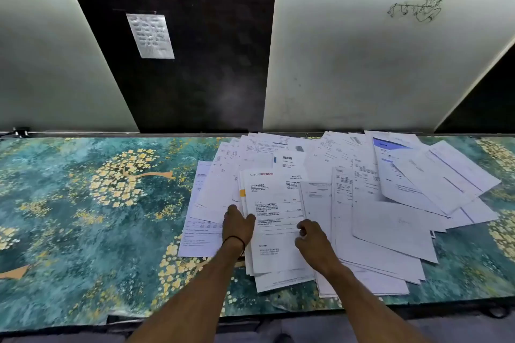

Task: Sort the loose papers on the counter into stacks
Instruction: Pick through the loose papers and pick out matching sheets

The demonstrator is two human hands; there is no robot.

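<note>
A wide heap of loose white printed papers (390,203) covers the right half of the counter (83,217), overlapping at many angles. On top near the front lies a sheet with a red heading (274,203). My left hand (238,224) rests flat on the papers at that sheet's left edge, fingers slightly apart, a dark band on the wrist. My right hand (313,239) lies on the sheet's right edge with fingers curled; whether it pinches the paper is unclear. A page with a blue header (390,147) sits at the back right.
The counter wears a teal cover with yellow flower patterns; its left half bears no papers. Behind stand pale panels and a dark board with a small pinned sheet (150,35). A drawing (418,4) marks the right panel. The counter's front edge runs just below the papers.
</note>
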